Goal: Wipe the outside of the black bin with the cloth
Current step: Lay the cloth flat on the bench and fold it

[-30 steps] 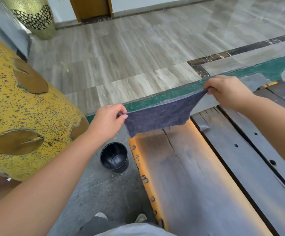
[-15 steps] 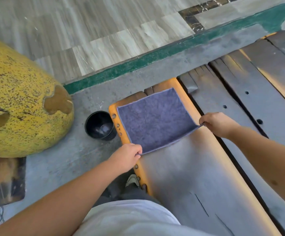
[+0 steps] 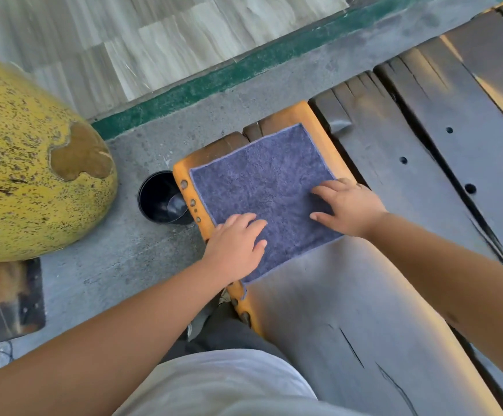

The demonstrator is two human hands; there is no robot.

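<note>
No brand, label or writing can be read on anything here; the cloth (image 3: 262, 187), a grey-purple square with a paler stitched hem, lies spread flat on the end of the wooden surface (image 3: 364, 310), covering its orange-edged corner; the left hand (image 3: 235, 247) rests palm-down on the cloth's near-left corner, fingers (image 3: 251, 225) straight and loosely spread, holding nothing; the right hand (image 3: 346, 208) lies flat on the cloth's right side, its fingers also extended and slightly splayed, pressing the fabric down rather than pinching it; both forearms reach in from the bottom of the view, the left from the lower left, the right from the lower right; the black bin (image 3: 161, 198), a small round tub, stands upright on the grey concrete floor (image 3: 118, 265) just beside the left edge of the surface, its open mouth facing up, its right rim partly hidden by the orange edge; neither hand touches it; a large yellow speckled rounded object (image 3: 28, 163) sits on the floor to the left of the bin, near but apart from it; a green painted strip (image 3: 214, 82) runs along the floor beyond, with pale tiles (image 3: 154, 40) past it; darker planks (image 3: 454, 130) lie to the right of the surface
</note>
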